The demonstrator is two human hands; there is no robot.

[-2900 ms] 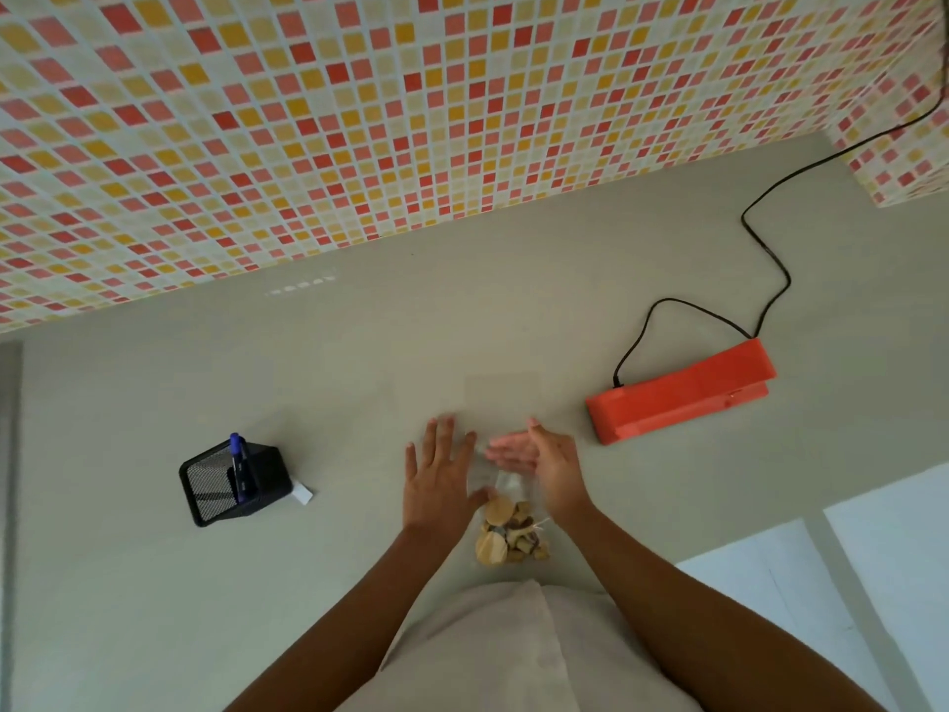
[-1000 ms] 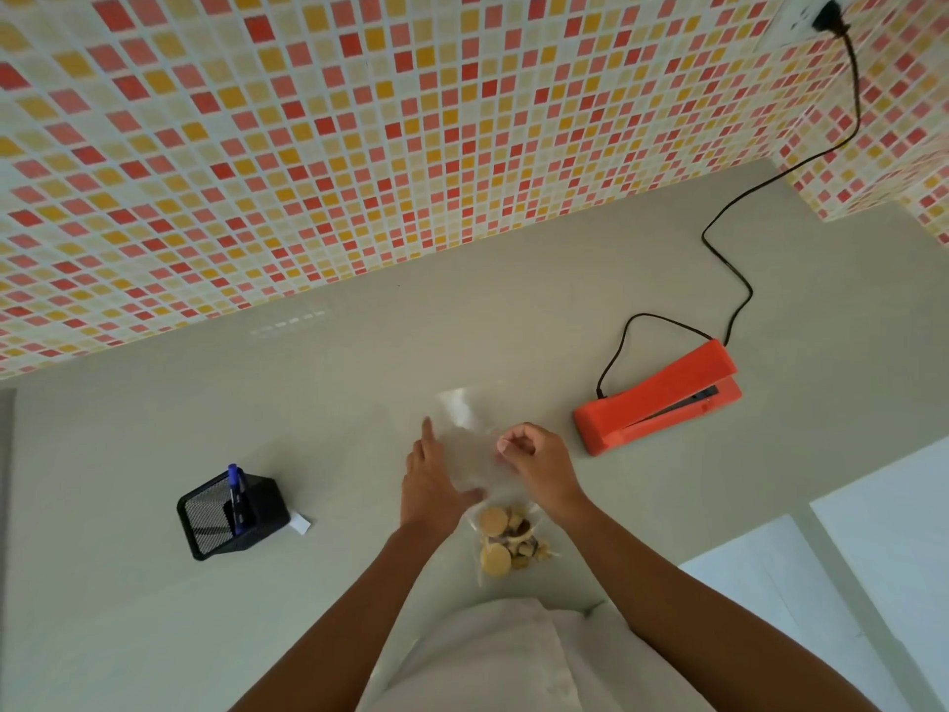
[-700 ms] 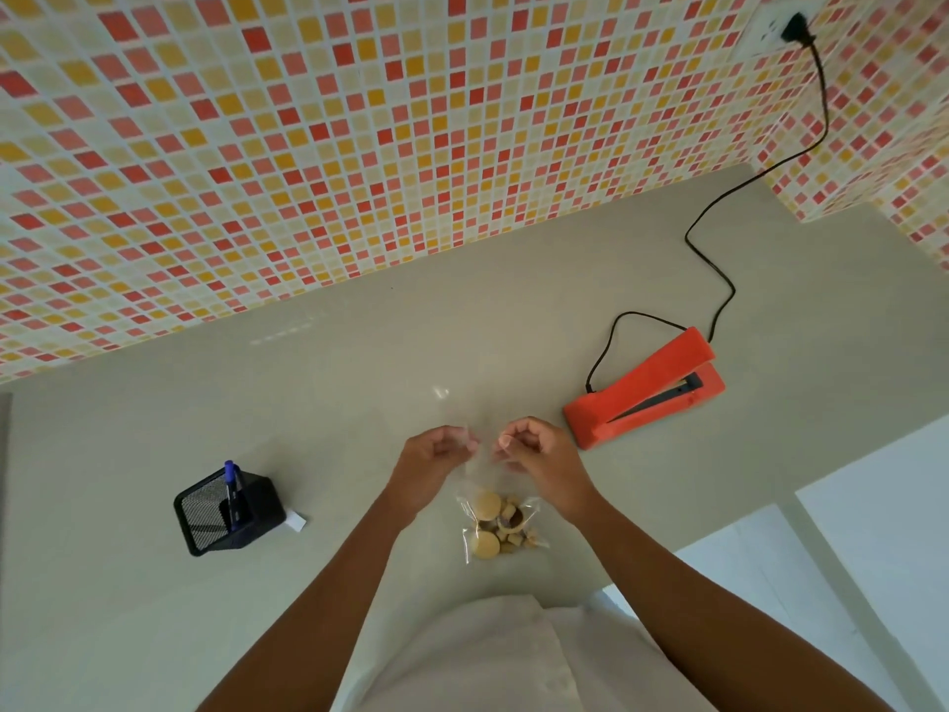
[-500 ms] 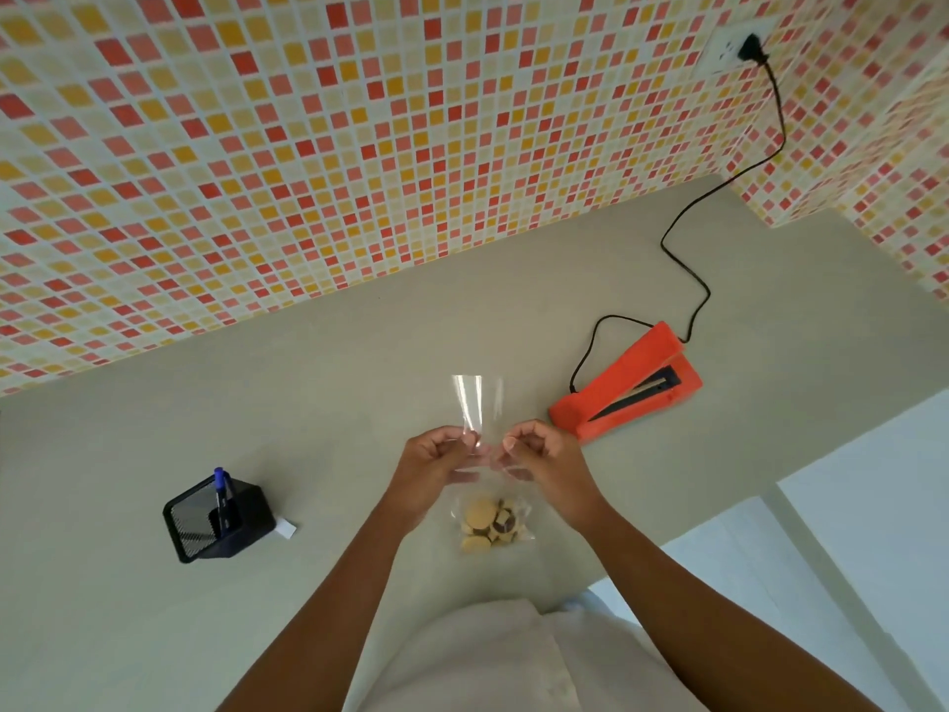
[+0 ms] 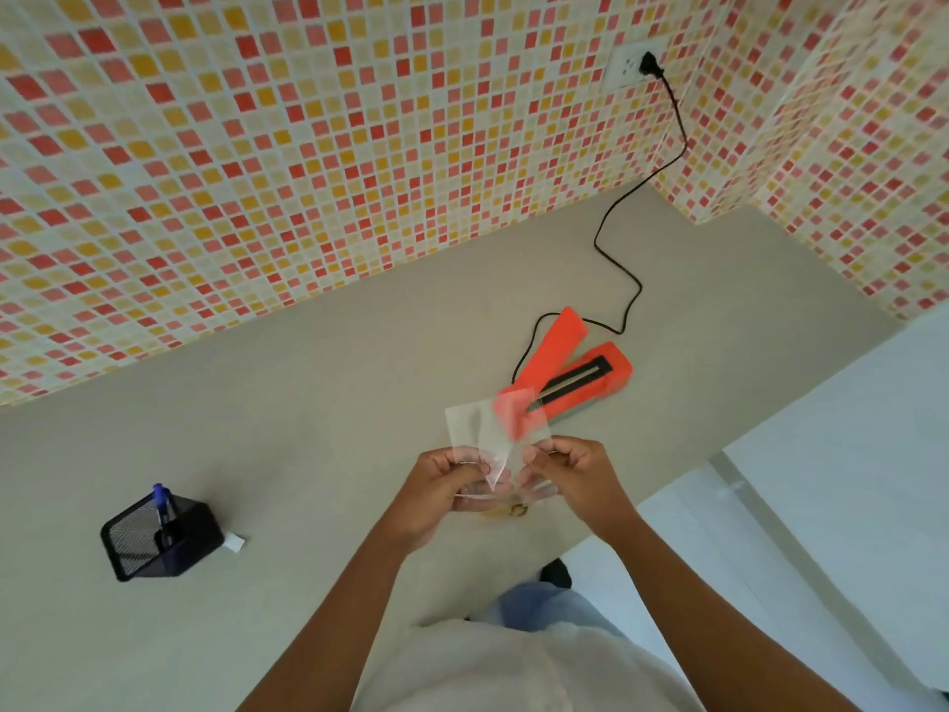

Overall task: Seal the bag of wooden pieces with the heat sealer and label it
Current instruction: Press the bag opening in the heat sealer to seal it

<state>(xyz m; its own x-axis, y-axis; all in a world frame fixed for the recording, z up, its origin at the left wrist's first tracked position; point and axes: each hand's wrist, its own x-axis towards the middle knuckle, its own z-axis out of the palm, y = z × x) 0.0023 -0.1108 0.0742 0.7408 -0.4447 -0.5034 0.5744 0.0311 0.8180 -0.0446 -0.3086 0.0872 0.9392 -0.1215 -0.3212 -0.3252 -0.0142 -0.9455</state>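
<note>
I hold a clear plastic bag (image 5: 493, 429) up off the table with both hands. My left hand (image 5: 441, 485) pinches its left side and my right hand (image 5: 575, 470) pinches its right side, just below the flat empty top. The wooden pieces (image 5: 513, 511) hang at the bottom, mostly hidden behind my fingers. The orange heat sealer (image 5: 570, 375) lies on the table just beyond the bag to the right, its lid raised and the dark sealing strip showing.
A black cord (image 5: 624, 259) runs from the sealer to a wall socket (image 5: 629, 66). A black mesh pen holder (image 5: 159, 539) with a blue pen stands at the left, a small white label (image 5: 233, 542) beside it. The table edge (image 5: 683, 472) is close at the right.
The bag lay flat on the table under my hands; both hands have pinched it and lifted it. The sealer's lid, shut at first, now stands raised. The view has tilted up.
</note>
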